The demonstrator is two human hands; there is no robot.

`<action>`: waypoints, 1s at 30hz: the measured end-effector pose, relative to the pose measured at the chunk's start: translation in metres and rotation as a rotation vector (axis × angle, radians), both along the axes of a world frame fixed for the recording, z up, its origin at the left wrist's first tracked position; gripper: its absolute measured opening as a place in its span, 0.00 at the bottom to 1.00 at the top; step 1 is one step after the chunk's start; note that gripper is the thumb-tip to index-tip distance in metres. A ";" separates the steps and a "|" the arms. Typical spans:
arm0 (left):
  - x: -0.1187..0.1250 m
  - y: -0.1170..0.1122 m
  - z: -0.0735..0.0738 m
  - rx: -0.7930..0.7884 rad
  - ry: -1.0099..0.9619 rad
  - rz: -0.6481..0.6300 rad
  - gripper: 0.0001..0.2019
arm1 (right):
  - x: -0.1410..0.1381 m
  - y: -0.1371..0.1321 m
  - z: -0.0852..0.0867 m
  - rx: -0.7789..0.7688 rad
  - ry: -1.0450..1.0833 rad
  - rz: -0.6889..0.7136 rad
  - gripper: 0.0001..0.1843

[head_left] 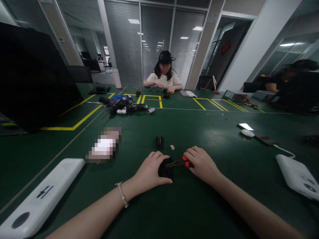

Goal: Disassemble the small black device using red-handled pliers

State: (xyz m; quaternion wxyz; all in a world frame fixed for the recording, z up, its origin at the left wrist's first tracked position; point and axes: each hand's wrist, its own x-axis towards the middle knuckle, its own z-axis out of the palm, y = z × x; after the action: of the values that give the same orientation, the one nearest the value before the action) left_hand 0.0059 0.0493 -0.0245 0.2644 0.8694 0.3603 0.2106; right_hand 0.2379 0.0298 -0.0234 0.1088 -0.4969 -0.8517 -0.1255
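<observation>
My left hand (151, 171) grips a small black part (164, 172) on the green table, thumb on its near side and fingers on its far side. The part's exact kind cannot be made out. In my right hand (200, 162) are red-handled long-nose pliers (177, 163), my fingers closed round the handles. Their jaws point left and reach over the black part; whether they touch it is unclear. Just beyond my hands stands another small black piece (159, 142) with upright sides. A little pinkish scrap (172, 147) lies to the right of that piece.
A long white device marked 14 (47, 196) lies at left, near a blurred-out phone (104, 146). Farther back is a heap of black tools and cables (122, 105). At right are a white mouse (247, 133) and another white device (297, 176). A person (164, 74) sits opposite.
</observation>
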 end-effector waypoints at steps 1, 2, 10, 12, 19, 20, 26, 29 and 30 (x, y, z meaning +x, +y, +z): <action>0.000 0.000 0.000 -0.001 0.001 -0.001 0.33 | 0.000 0.000 0.000 0.004 -0.002 0.002 0.16; 0.000 0.000 0.000 -0.003 0.002 0.000 0.33 | 0.000 0.000 0.000 0.013 -0.007 0.004 0.17; 0.000 0.000 0.001 -0.034 0.005 0.006 0.33 | 0.001 0.000 0.001 0.020 -0.018 0.002 0.17; 0.001 -0.001 0.003 -0.055 0.012 0.012 0.33 | 0.000 0.000 0.001 -0.002 -0.004 -0.008 0.16; 0.001 -0.002 0.004 -0.044 0.007 0.017 0.33 | -0.001 -0.002 0.002 0.023 -0.038 -0.020 0.18; 0.001 -0.002 0.004 -0.041 0.007 0.018 0.32 | -0.001 -0.002 0.003 0.031 -0.044 -0.018 0.18; 0.000 -0.002 0.003 -0.028 0.011 0.009 0.32 | 0.000 -0.001 0.002 -0.001 -0.016 -0.019 0.17; 0.000 -0.001 0.001 -0.013 0.009 0.009 0.32 | 0.001 0.000 0.000 -0.026 -0.008 -0.029 0.17; 0.001 -0.001 0.000 -0.010 0.007 0.007 0.32 | 0.001 0.000 0.000 -0.027 -0.007 -0.029 0.17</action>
State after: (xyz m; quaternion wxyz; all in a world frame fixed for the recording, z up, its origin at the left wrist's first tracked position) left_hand 0.0065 0.0482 -0.0241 0.2665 0.8676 0.3656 0.2065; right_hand 0.2388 0.0295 -0.0237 0.0970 -0.5103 -0.8464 -0.1173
